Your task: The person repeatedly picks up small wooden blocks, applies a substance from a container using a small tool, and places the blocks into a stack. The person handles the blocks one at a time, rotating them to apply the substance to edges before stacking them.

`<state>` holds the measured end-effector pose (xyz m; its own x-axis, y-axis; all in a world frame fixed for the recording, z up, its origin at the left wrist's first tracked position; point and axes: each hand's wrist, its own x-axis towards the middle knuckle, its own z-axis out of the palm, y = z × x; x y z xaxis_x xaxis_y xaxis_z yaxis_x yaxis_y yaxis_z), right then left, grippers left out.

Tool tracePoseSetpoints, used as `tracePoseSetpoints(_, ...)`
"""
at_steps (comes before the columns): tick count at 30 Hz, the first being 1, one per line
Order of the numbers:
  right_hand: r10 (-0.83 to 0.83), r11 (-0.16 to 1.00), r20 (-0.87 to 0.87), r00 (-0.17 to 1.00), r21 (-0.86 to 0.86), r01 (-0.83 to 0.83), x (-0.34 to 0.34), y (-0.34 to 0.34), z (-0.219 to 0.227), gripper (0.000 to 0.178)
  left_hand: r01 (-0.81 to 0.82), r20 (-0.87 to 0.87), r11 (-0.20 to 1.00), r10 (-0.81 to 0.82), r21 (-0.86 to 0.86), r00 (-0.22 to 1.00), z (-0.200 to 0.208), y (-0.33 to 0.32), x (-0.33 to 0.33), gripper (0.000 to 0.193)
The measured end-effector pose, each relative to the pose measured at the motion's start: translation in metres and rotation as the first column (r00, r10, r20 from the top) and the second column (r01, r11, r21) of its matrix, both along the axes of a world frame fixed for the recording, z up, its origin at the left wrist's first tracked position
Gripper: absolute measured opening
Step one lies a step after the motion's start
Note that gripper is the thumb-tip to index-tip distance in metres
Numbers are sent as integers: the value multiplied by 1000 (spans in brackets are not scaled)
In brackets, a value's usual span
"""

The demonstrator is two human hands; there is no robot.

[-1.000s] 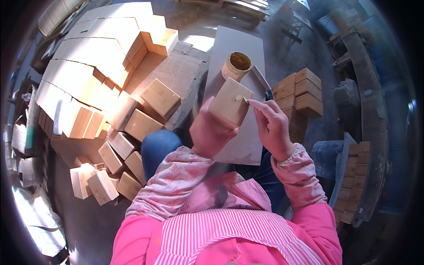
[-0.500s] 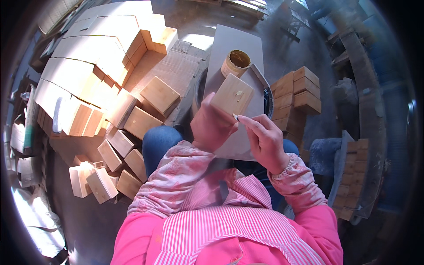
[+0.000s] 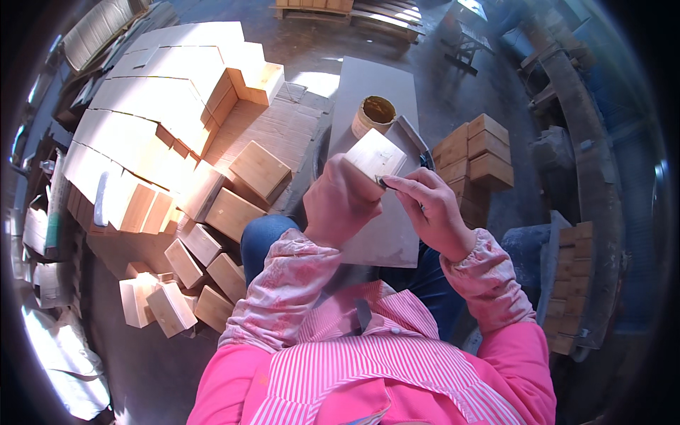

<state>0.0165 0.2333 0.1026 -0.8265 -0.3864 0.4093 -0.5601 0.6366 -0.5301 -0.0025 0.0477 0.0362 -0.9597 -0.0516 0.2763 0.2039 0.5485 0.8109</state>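
Observation:
My left hand (image 3: 338, 205) is closed around a pale wooden box (image 3: 374, 152), its flat upper face turned up and a small mark on it. At the box's near right edge, my right hand (image 3: 438, 216) pinches a small thin dark tool (image 3: 382, 183); its tip touches or nearly touches the wood. Most of the tool is hidden by the fingers, so its kind cannot be made out. Just beyond the box stands a round tub (image 3: 363, 123) with yellow-brown stuff inside. The tub rests on a long pale board (image 3: 386, 244) in front of me.
To the left, a big stack of pale wooden boxes (image 3: 113, 131) stands on cardboard (image 3: 258, 124), with several loose boxes (image 3: 236, 214) nearer me. More boxes (image 3: 490, 152) are piled right of the board. Further right, a rack holds small wooden blocks (image 3: 569, 287). Pallets (image 3: 386, 20) lie far ahead.
The box has tilted in my left hand, so its top catches more light. My right hand has shifted slightly right, the tool tip staying by the box's edge. The whole view has moved a little.

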Motion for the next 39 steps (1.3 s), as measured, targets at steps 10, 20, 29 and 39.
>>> tracePoseSetpoints(10,74,943,-46,996,329,-54,-14,2,27,30,-18,28,998,20,-55,999,4,3,-1,67)
tracePoseSetpoints(20,-1,915,-57,998,403,24,-46,30,16,28,32,27,999,-31,-44,999,2,-3,-1,75)
tracePoseSetpoints(29,101,964,13,995,246,-101,-20,8,23,29,39,77,999,-37,-21,996,1,-5,-1,74)
tracePoseSetpoints(39,138,941,-29,990,315,-122,-20,6,27,33,10,79,999,-6,-50,997,7,-1,-1,70)
